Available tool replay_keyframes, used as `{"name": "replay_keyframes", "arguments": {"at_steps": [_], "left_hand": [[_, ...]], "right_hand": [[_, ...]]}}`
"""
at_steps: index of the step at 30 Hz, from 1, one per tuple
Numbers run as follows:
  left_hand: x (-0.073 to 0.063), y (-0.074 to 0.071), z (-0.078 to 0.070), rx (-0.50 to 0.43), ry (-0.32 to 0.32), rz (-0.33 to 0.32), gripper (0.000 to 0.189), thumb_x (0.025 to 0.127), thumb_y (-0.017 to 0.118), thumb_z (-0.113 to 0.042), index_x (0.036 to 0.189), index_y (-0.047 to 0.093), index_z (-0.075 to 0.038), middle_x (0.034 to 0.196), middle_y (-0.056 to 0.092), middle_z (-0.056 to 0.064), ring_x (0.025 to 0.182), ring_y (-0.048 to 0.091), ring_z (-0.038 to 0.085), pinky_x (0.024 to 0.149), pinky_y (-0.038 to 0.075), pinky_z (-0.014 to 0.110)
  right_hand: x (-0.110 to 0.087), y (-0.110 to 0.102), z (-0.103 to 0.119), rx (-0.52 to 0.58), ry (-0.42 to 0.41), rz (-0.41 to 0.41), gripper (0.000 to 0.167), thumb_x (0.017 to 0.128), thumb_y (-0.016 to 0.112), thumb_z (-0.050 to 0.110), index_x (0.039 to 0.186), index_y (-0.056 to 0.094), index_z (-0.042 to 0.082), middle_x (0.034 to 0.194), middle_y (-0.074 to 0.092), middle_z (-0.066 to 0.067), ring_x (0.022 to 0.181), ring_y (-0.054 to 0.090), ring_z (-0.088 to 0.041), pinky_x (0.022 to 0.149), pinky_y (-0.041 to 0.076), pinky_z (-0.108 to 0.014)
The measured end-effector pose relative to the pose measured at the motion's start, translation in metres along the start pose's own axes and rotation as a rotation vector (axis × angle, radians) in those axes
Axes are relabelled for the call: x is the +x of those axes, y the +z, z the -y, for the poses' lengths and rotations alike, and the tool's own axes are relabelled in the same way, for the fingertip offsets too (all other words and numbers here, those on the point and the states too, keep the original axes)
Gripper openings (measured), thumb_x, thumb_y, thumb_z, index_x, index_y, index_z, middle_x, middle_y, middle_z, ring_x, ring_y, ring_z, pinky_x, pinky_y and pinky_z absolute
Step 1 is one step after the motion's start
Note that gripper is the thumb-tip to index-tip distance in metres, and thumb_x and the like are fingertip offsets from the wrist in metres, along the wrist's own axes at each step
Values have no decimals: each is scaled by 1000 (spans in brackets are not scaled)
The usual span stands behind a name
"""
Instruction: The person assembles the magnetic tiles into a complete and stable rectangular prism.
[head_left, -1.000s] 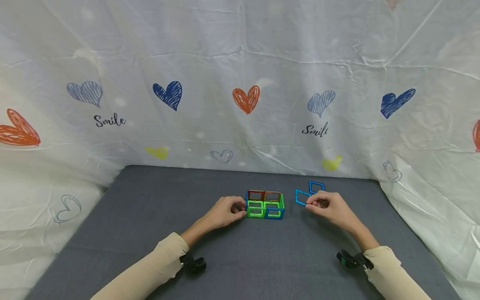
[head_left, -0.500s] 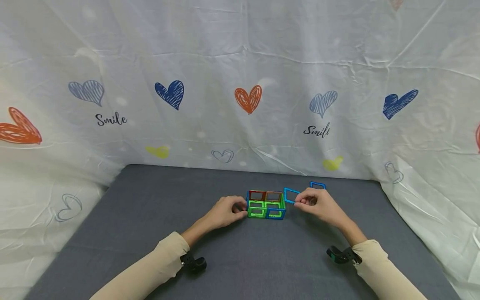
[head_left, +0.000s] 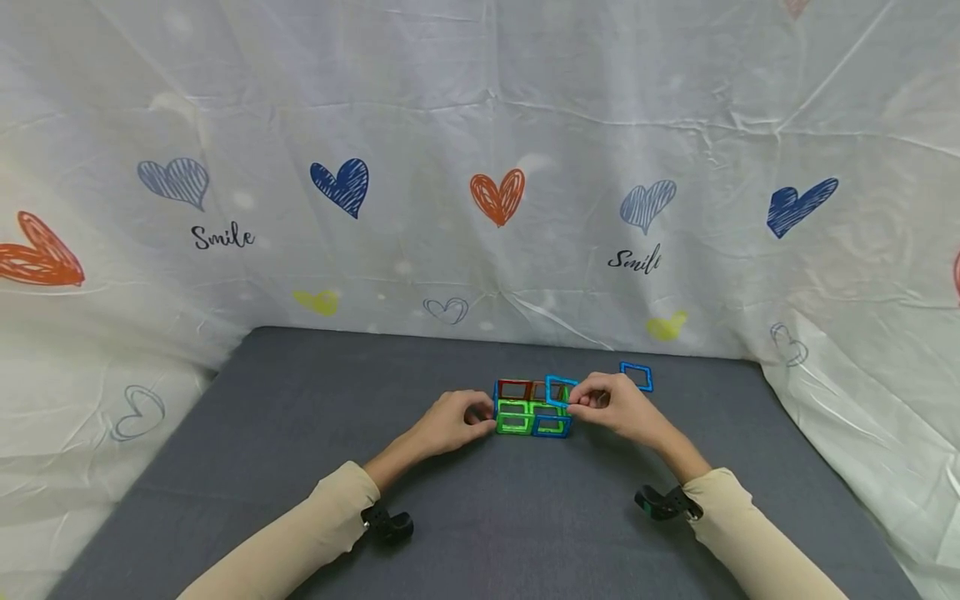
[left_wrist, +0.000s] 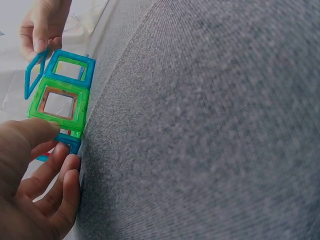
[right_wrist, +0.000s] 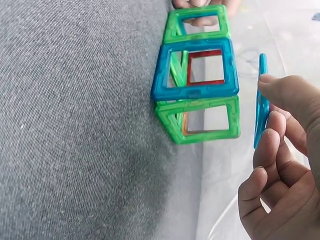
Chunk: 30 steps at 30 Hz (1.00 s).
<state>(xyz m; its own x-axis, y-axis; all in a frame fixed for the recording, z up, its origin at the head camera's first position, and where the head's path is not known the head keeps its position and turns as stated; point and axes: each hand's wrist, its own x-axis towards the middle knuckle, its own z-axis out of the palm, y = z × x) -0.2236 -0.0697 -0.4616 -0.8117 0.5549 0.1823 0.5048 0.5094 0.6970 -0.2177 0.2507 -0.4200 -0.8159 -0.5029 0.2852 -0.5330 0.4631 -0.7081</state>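
A low open-topped box of square magnetic tile frames (head_left: 532,419) stands on the table, with green and blue tiles in front and red and orange ones behind. My left hand (head_left: 453,421) grips its left end, the thumb on a green tile (left_wrist: 37,107) in the left wrist view. Between thumb and fingers my right hand (head_left: 622,407) pinches a blue magnetic tile (right_wrist: 263,65) by its edge. In the head view that tile overlaps the box's right half. The right wrist view shows it a little above the box's blue front tile (right_wrist: 195,92).
Another blue tile (head_left: 649,380) lies flat on the grey table (head_left: 495,525), behind and right of the right hand. A white curtain (head_left: 420,250) printed with hearts hangs along the table's back edge. Both wrists wear black straps with cameras.
My right hand has moved left with the blue tile, from beside the spare tile to over the box's right end. The left hand has kept its place on the box.
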Motion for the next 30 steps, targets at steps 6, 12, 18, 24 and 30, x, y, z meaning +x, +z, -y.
{"name": "replay_keyframes", "arguments": {"at_steps": [6,12,18,24,30], "left_hand": [[-1,-1,-1,3,9,0,11,96,73,-13,107,72,-11,101,68,-1,79,65,7,69,53,28],[-1,-1,-2,4,18,-1,10,96,73,-13,106,72,-11,101,68,-1,78,65,7,69,53,28],[-1,-1,-2,9,23,-2,10,96,74,-13,106,72,-11,100,68,-2,78,64,7,68,53,28],[-1,0,0,4,22,-5,10,96,74,-14,106,72,-11,100,68,-2,78,64,6,68,53,28],[-1,-1,-1,6,29,-7,10,96,74,-13,106,72,-11,99,68,-2,78,64,7,67,53,28]], "right_hand": [[4,0,26,-4,18,39,6,90,75,-5,92,73,1,82,60,-8,69,53,-23,60,45,-30],[8,-1,29,-9,16,77,3,91,76,-1,92,73,-3,81,61,-8,70,53,-22,59,45,-30],[13,3,3,-30,33,129,5,93,77,9,95,76,5,82,59,1,72,53,-16,61,46,-28],[15,2,-1,-15,29,156,4,94,77,12,95,76,9,80,59,3,73,53,-16,62,46,-28],[15,2,0,-17,38,155,4,94,77,13,94,76,9,80,60,3,72,53,-15,62,46,-28]]}}
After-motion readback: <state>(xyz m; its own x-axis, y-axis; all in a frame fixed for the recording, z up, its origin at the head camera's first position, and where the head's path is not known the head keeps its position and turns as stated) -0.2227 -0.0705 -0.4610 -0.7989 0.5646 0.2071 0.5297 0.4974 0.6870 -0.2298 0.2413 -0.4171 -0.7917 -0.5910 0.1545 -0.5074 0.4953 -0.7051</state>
